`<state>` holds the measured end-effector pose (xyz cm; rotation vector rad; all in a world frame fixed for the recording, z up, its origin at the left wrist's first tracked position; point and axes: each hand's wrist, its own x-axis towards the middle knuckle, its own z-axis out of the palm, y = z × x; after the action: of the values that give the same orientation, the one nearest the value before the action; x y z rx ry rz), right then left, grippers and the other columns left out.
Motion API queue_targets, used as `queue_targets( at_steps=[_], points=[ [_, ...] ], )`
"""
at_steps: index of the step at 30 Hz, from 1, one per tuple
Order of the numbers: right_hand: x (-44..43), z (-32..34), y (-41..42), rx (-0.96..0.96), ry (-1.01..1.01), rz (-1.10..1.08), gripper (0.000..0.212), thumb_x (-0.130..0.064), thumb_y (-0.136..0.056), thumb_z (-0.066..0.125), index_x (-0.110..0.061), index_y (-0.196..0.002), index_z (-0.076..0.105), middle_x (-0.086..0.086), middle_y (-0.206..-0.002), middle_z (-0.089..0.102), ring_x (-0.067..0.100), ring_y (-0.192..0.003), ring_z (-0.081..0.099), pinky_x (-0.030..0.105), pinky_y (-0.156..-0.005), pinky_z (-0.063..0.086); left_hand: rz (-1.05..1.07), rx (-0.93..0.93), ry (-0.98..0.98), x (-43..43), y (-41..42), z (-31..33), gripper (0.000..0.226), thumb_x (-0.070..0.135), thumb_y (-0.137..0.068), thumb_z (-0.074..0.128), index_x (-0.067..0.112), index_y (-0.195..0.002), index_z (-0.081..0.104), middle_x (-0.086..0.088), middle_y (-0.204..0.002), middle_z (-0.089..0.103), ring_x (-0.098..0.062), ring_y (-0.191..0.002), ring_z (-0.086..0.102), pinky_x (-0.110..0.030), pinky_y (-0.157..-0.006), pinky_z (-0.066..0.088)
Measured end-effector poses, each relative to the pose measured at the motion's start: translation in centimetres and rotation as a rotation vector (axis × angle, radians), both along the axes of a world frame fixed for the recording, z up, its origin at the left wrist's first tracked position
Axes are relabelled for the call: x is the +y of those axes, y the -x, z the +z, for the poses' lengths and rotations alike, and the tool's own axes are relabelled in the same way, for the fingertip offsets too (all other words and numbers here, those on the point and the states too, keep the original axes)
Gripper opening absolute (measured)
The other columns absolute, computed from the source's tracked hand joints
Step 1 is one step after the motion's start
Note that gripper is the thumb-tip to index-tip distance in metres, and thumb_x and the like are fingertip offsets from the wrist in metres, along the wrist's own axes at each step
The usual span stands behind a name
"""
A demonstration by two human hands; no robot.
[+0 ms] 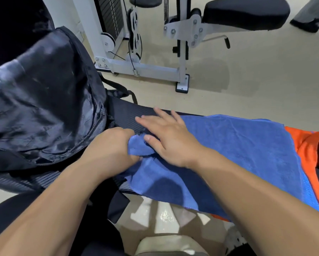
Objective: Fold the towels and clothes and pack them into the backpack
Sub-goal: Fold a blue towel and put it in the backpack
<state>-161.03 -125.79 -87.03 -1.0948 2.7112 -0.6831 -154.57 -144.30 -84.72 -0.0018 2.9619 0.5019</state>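
— Where is the blue towel?
— Spread on the black surface, over an orange garment, beside the open backpack (its dark lining shows).
— What holds it?
— The left hand grips its bunched corner; the right hand lies flat, fingers spread, just beside.

Black bench; on it backpack, blue towel, orange garment.

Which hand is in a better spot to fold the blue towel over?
Probably the left hand: it already grips the blue towel by its bunched corner. The right hand lies flat on the towel with its fingers straight, so it grips nothing.
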Motion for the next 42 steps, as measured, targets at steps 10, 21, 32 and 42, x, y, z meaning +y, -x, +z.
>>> queue_targets(
  at_steps=[10, 21, 32, 42],
  points=[
    [0.6, 0.4, 2.2, 0.1, -0.088, -0.154, 0.01, -0.029, -0.094, 0.053, -0.026, -0.102, 0.059, -0.007, -0.083, 0.061, 0.025, -0.093, 0.053, 0.036, -0.076, 0.038, -0.053, 0.014, -0.265, -0.7, -0.5, -0.6, 0.036, 0.014, -0.072, 0.073, 0.033, -0.091, 0.049, 0.011, -0.102, 0.047, -0.015, -0.089, 0.055, -0.038, -0.079, 0.049],
    [2.9, 0.2, 2.7, 0.056, -0.256, -0.4, 0.048, -0.019, -0.078, 0.06, -0.027, -0.125, 0.05, 0.001, -0.121, 0.047, 0.029, -0.106, 0.05, 0.038, -0.084, 0.043, 0.029, -0.174, 0.077, 0.1, -0.6, 0.0, 0.034, 0.047, -0.081, 0.07, 0.019, -0.074, 0.052, 0.005, -0.073, 0.057, -0.019, -0.074, 0.056, -0.033, -0.06, 0.039],
    [-3.8, 3.9, 3.9, 0.206, -0.42, -0.231, 0.031, -0.007, -0.086, 0.054, -0.023, -0.111, 0.065, 0.005, -0.106, 0.04, 0.03, -0.099, 0.048, 0.035, -0.075, 0.031, 0.027, -0.065, -0.117, -0.4, -0.6, 2.3, 0.02, 0.024, -0.08, 0.068, 0.024, -0.085, 0.049, 0.0, -0.064, 0.057, -0.015, -0.064, 0.052, -0.032, -0.055, 0.039],
    [-3.6, 4.3, 7.0, -0.368, -0.225, -0.268, 0.007, -0.015, -0.087, 0.068, -0.01, -0.084, 0.07, 0.001, -0.061, 0.067, 0.019, -0.055, 0.061, 0.029, -0.054, 0.049, 0.148, -0.135, 0.02, -2.2, -2.0, 3.5, 0.039, 0.053, -0.079, 0.075, 0.023, -0.079, 0.051, 0.006, -0.074, 0.059, -0.009, -0.07, 0.052, -0.03, -0.055, 0.038]
  ],
)
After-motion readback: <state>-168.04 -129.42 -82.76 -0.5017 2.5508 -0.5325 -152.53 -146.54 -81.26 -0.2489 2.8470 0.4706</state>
